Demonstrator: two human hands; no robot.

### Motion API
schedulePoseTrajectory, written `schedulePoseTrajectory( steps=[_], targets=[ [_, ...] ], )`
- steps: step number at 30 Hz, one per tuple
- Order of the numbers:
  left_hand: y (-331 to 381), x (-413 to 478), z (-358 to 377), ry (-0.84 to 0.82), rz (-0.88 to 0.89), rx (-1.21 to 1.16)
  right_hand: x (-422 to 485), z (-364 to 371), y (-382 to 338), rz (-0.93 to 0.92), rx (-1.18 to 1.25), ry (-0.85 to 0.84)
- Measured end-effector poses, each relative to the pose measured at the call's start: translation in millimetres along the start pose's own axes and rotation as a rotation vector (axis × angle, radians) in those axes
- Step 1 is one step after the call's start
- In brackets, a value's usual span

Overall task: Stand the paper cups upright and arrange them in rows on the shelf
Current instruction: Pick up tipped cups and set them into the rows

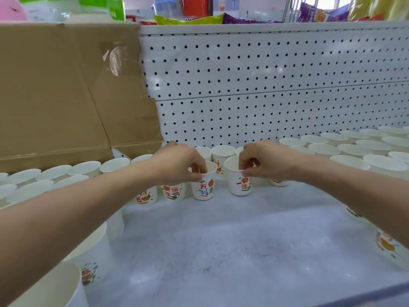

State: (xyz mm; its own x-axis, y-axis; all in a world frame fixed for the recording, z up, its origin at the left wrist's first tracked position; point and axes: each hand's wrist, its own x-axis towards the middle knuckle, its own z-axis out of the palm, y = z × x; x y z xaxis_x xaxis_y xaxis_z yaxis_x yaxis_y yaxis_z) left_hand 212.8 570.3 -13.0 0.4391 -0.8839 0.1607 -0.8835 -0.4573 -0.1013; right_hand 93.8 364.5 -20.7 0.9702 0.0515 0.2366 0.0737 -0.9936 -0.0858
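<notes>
Two white paper cups with coloured print stand upright near the middle of the white shelf [221, 240]. My left hand [177, 165] pinches the rim of the left paper cup [203, 189], fingers reaching inside. My right hand [263, 160] grips the rim of the right paper cup [240, 185], which tilts slightly. Behind them stands a back row of cups [223, 152] against the pegboard. More upright cups run in rows at the left [86, 168] and at the right [354, 149].
A brown cardboard box [66, 89] leans at the back left. A white pegboard wall [276, 85] closes the back. Packaged goods [188, 18] sit on the shelf above. Large cups [93, 258] stand close at the lower left, others at the lower right [389, 247].
</notes>
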Motion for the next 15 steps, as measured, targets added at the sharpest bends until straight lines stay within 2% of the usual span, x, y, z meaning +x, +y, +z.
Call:
schedulePoseTrajectory(
  steps=[11,15],
  targets=[
    [8,-2,0,0.023,-0.050,0.074,12,20,-6,0.001,0.033,0.053],
    [12,-2,-3,0.031,-0.064,0.009,5,10,-4,0.062,0.066,0.033]
  ],
)
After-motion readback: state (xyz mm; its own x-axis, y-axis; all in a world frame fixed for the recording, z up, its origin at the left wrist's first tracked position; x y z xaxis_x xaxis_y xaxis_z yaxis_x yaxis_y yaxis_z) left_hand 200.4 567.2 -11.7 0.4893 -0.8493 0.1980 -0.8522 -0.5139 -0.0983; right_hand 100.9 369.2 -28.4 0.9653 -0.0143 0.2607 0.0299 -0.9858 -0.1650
